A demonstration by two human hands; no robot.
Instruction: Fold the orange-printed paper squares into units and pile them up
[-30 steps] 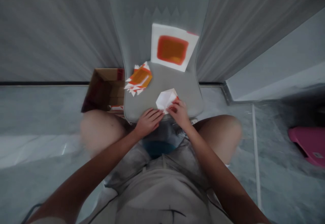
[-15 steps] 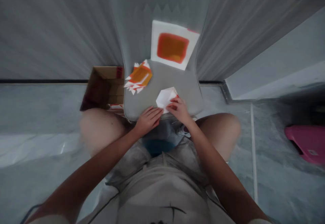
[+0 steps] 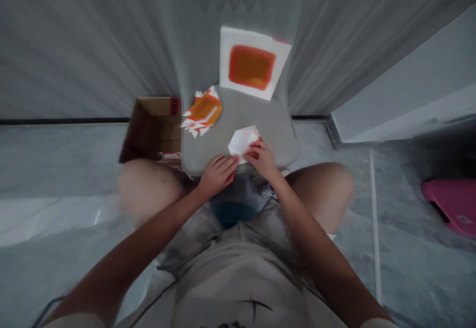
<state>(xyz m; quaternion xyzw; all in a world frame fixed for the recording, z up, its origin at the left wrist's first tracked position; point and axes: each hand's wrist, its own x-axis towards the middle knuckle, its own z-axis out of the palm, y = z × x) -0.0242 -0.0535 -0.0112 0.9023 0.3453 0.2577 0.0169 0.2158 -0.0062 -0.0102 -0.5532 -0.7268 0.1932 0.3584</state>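
A partly folded sheet of paper (image 3: 242, 139), white with a red-orange edge at its right, lies near the front of a grey chair seat. My right hand (image 3: 261, 157) is closed on its right side, thumb and fingers pinched at the fold. Stretched out fairly flat, the fingers of my left hand (image 3: 218, 173) touch the paper's near left corner with their tips; the thumb is mostly hidden. Farther left on the seat rests a pile of folded orange, red and white paper pieces (image 3: 204, 110).
A white sheet with an orange-red square (image 3: 252, 68) leans against the backrest of the chair (image 3: 256, 112). Left of the seat, an open cardboard box (image 3: 148, 127) holds some red and white paper. A pink plastic stool (image 3: 455, 204) stands on the floor at right. My knees flank the seat.
The view shifts slightly. Both hands stay at almost the same places on the paper, and its fold looks much the same.
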